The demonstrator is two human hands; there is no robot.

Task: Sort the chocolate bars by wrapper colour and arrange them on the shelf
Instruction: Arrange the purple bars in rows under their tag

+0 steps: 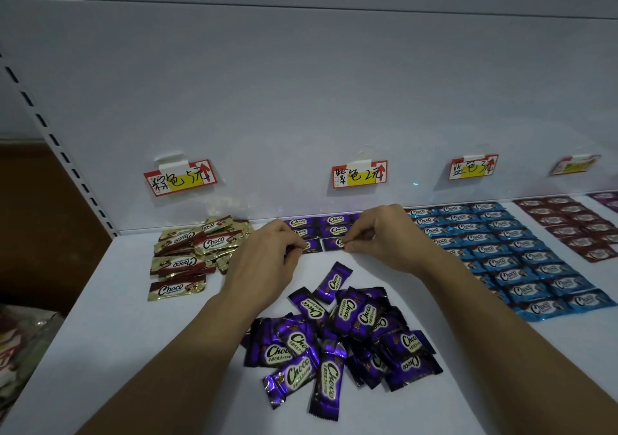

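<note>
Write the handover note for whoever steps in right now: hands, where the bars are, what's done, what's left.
Hands: left hand pinches the third-row left bar. Right hand pinches the third-row right bar. Both bars are down on the shelf.
Done: blue bars and dark red bars lie in neat rows. Two purple rows sit at the back wall under the purple tag.
Left: lay out the loose purple pile, then probably the gold-brown heap, which lies untidy.
</note>
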